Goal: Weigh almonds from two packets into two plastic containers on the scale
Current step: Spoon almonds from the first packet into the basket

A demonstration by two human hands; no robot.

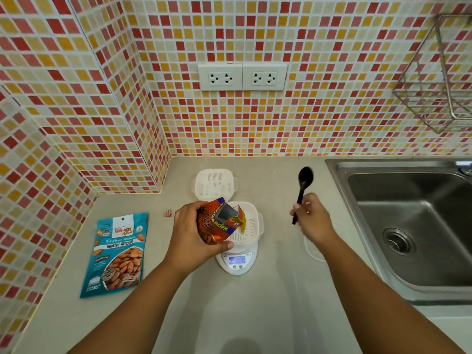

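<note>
Broadly, the beige counter (255, 315) carries everything, with a steel sink (413, 226) sunk at its right edge and a wire rack (439, 80) on the tiled wall above. Next in size, the teal almond packet (116, 254) lies flat and untouched at the left, well apart from the scale. The white scale (236, 261) sits mid-counter with 1 perforated plastic container (251, 226) on its platform; its lit display seems to read 0, though the digits are too small to be sure. A 2nd container (215, 184) waits just behind, off the scale.

The left hand (190, 236) wraps its grip round the orange packet (217, 223), torn open and tilted toward the container on the scale, partly hiding its near rim. The right hand (310, 221) has its grip curled on the handle of a black spoon (304, 190), bowl up and away from the packet. A small pink clip (167, 213) lies between the 2 packets.

No almonds show in the container yet, so I judge the 1st weighing is only starting. Risks from here: the packet tipped too steeply could dump almonds past the rim or overshoot the weight — and the left hand, so near the platform, could press on it and falsify the reading.
</note>
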